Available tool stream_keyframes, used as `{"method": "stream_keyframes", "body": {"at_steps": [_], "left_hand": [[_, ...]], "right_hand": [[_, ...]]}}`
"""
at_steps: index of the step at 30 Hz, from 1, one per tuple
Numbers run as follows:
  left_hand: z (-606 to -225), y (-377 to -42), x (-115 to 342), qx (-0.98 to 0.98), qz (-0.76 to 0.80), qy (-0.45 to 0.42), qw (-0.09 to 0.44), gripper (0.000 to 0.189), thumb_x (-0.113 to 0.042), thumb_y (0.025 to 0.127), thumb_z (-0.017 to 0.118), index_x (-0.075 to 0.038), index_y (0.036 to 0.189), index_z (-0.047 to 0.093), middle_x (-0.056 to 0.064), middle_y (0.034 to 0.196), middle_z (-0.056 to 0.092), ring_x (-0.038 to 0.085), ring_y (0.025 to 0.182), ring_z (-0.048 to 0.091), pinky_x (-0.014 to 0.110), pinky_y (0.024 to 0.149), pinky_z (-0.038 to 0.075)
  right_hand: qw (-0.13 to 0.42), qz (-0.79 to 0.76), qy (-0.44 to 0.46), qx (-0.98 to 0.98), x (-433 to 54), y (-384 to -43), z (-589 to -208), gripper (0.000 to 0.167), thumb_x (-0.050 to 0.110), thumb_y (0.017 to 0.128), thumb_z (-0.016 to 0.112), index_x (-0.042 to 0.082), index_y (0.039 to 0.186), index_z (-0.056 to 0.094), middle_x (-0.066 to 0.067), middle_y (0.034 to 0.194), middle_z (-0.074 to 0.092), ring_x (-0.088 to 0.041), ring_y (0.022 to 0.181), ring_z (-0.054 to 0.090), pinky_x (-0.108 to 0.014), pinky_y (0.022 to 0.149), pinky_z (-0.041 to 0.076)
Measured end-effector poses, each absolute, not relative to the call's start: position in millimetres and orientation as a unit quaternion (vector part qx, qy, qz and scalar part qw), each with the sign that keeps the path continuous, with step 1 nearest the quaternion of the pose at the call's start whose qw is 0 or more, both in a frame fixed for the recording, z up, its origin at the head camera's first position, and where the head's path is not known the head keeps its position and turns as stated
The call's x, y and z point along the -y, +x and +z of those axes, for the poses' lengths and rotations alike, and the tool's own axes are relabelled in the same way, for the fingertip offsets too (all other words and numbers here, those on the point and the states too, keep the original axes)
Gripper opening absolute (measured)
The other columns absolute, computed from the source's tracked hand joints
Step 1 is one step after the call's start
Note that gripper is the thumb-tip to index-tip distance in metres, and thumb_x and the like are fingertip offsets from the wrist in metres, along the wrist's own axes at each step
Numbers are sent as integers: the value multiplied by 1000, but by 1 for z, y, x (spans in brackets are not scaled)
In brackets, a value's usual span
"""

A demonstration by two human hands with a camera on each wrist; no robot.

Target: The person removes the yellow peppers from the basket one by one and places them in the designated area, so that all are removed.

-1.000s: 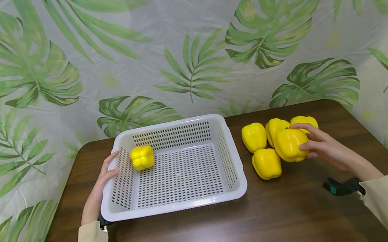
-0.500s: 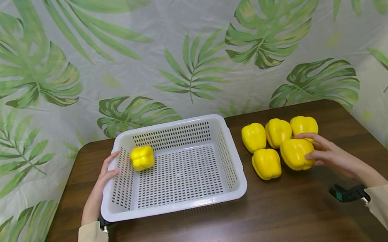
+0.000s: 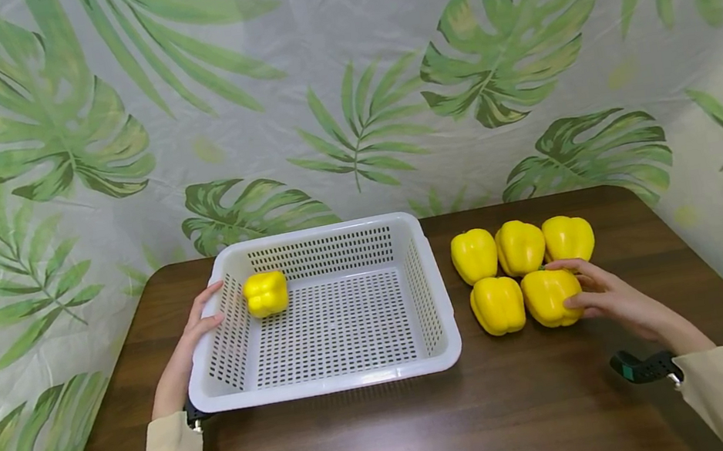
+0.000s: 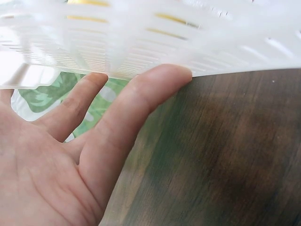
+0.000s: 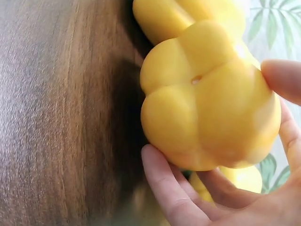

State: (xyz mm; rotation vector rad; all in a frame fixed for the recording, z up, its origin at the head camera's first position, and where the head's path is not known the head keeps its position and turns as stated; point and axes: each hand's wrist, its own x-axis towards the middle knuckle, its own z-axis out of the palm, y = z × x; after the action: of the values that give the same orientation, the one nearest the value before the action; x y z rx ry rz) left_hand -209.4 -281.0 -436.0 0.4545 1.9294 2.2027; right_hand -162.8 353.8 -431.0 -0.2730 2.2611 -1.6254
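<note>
Near the table's right side, my right hand grips a yellow bell pepper at the front right of a cluster. In the right wrist view the lobed bottom of this bell pepper faces the camera, thumb and fingers spread round it. To its left sits another bell pepper, with a row of three more bell peppers behind. My left hand touches the left side of a white perforated plastic basket, thumb and fingers fairly straight. One bell pepper lies inside the basket, towards its back left.
Everything stands on a dark brown wooden table. A leaf-patterned cloth hangs directly behind the table's back edge. The basket takes up the left and middle of the table, with a narrow gap to the bell peppers.
My right hand has lowered the bell pepper toward the front of the cluster, beside the front-left one. The left hand and basket have stayed put.
</note>
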Motion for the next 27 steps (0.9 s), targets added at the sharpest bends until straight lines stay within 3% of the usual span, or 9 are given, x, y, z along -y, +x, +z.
{"method": "stream_keyframes", "body": {"at_steps": [15, 23, 27], "left_hand": [[-435, -209, 280, -648, 741, 149, 93, 52, -5, 99, 30, -34, 143, 33, 28, 150, -1, 16, 111, 51, 35, 82, 51], [-433, -209, 279, -652, 738, 142, 96, 52, -6, 99, 30, -35, 143, 32, 28, 151, -1, 17, 112, 50, 36, 82, 51], [-433, -208, 279, -653, 738, 137, 96, 52, -6, 99, 31, -35, 142, 33, 27, 152, -1, 17, 112, 50, 36, 82, 51]], "right_hand": [[174, -551, -109, -809, -352, -165, -433, 55, 13, 97, 53, 13, 146, 29, -25, 147, 19, -10, 105, 44, -38, 79, 42], [144, -568, -98, -804, -351, -165, -430, 50, 15, 98, 52, 9, 145, 33, -23, 144, 26, -4, 109, 45, -25, 81, 45], [120, -581, -93, -800, -352, -165, -427, 48, 16, 99, 52, 6, 143, 36, -12, 142, 36, 3, 113, 44, -18, 84, 44]]}}
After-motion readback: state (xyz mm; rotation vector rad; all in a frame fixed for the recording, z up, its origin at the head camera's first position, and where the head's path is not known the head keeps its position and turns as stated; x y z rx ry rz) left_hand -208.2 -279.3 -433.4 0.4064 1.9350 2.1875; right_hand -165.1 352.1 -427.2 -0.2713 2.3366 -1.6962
